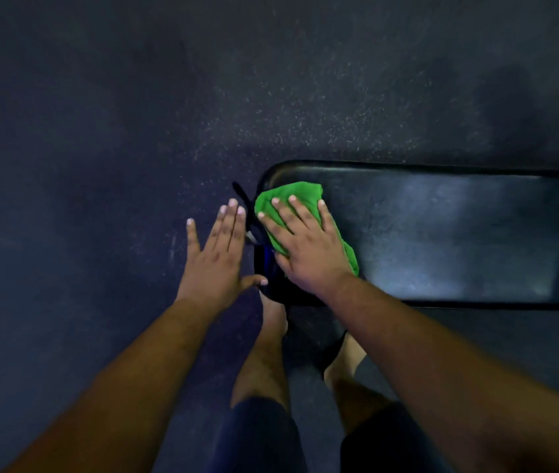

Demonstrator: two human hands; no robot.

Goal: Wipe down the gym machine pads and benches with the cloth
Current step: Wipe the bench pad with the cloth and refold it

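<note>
Pressing flat, the right hand [305,244] spreads straight fingers over the green cloth [296,206], pinning it to the near left end of the black bench pad [459,233]. The left hand [216,254] hovers off that end, fingers straight, holding nothing, over the speckled rubber floor [134,131]. The pad's long axis runs away to the right, so the coming stroke probably belongs to the right hand. Soft, crumpled fabric; smooth, glossy, round-cornered upholstery, unwiped beyond the cloth.
</note>
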